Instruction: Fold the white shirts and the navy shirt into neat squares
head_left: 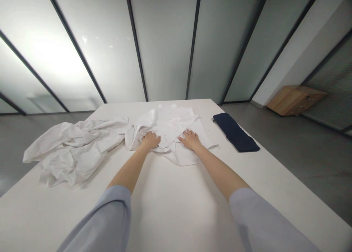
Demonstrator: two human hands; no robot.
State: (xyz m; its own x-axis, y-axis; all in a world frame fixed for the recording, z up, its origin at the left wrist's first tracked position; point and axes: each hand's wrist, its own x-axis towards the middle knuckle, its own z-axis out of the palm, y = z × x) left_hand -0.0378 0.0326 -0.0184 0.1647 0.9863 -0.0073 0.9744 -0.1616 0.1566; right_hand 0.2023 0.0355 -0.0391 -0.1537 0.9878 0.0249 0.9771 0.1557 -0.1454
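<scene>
My left hand [150, 140] lies flat on a white button-front shirt [167, 124], fingers spread, near the shirt's left side. My right hand [190, 140] rests the same way on the shirt's folded lower part, a short distance to the right. Neither hand grips the cloth. A crumpled heap of white fabric [77, 149] spreads out to the left and runs into the shirt. I cannot tell whether it is a sleeve or a separate garment. My light blue sleeves [104, 222] enter from the bottom of the view.
The white table [170, 193] bears everything, and a folded navy cloth [235, 132] lies near its right edge. Beyond the table are a grey floor [288, 153], a low wooden cabinet [294, 100] and frosted glass walls [165, 50].
</scene>
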